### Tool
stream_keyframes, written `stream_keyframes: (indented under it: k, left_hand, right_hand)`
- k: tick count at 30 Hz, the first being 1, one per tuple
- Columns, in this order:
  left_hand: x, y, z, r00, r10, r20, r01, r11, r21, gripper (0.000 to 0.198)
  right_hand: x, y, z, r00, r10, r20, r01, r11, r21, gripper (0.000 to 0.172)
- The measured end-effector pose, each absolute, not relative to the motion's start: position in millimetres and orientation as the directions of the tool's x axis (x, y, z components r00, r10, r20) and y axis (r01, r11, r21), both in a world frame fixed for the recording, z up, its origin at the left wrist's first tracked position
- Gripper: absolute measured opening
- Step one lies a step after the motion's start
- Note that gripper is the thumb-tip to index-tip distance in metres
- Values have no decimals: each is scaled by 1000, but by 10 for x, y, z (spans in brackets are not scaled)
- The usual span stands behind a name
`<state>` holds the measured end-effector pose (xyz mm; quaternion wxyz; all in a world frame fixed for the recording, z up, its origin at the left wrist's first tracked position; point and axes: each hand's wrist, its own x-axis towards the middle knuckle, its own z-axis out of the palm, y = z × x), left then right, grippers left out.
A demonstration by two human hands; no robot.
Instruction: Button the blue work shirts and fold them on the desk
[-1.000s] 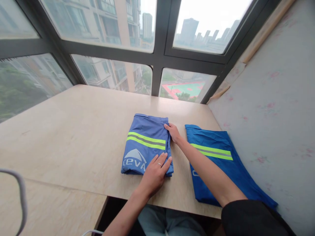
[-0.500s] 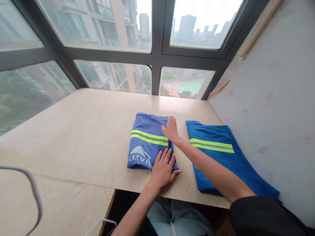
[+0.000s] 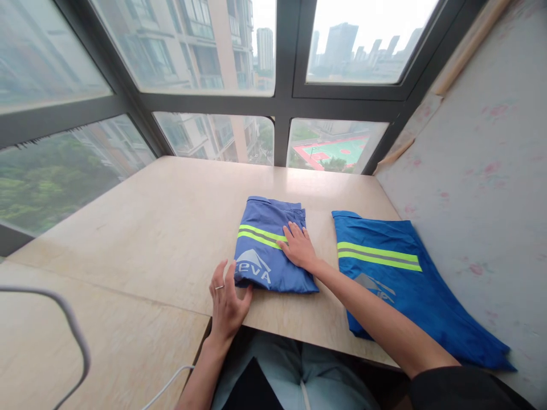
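A folded purple-blue work garment [image 3: 267, 219] with a yellow-green reflective stripe and a pale logo lies on the table in front of me. My right hand [image 3: 298, 246] rests flat on its right side, fingers spread over the end of the stripe. At its lower left corner is my left hand [image 3: 228, 299], fingers apart and curved, wearing a ring; the fingertips are at the garment's edge, and whether they touch it I cannot tell. A second garment, brighter blue [image 3: 376, 228], lies to the right with a similar stripe, partly behind my right forearm.
The pale tabletop [image 3: 171, 228] reaches the window frame [image 3: 282, 131] at the back. A papered wall [image 3: 482, 188] borders the right side. A grey cable [image 3: 81, 336] loops at the left, and a thin white cable [image 3: 168, 384] hangs near the table's front edge.
My left hand has moved from the garment's lower right to its lower left corner. My right hand has come down from the upper right edge onto the cloth. The view has shifted slightly left.
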<state>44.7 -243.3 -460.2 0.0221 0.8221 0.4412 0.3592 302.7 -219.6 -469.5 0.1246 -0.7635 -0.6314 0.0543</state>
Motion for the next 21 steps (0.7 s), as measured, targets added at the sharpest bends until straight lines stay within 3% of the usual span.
stream_keyframes:
  k: [2, 7, 14, 18, 21]
  left_hand:
    - [441, -2312, -4643, 373, 754, 541, 696, -612, 374, 62]
    - [391, -2147, -4668, 277, 799, 533, 668, -559, 491, 41]
    - [230, -2243, -4684, 324, 856, 402, 715, -500, 488, 58]
    - [239, -2293, -4633, 299, 929, 219, 627, -364, 689, 65]
    - [170, -2310, -4478, 326, 941, -94, 414, -53, 909, 69]
  right_hand:
    - [3028, -2199, -4697, 189, 979, 77, 951, -163, -262, 64]
    - [3094, -2240, -4715, 172, 980, 98, 957, -142, -252, 64]
    - [3260, -2334, -4711, 123, 988, 98, 977, -103, -187, 63]
    - [3272, -2433, -4726, 70, 993, 95, 988, -57, -141, 63]
    - [3260, -2544, -4681, 47, 993, 105, 993, -36, -111, 62]
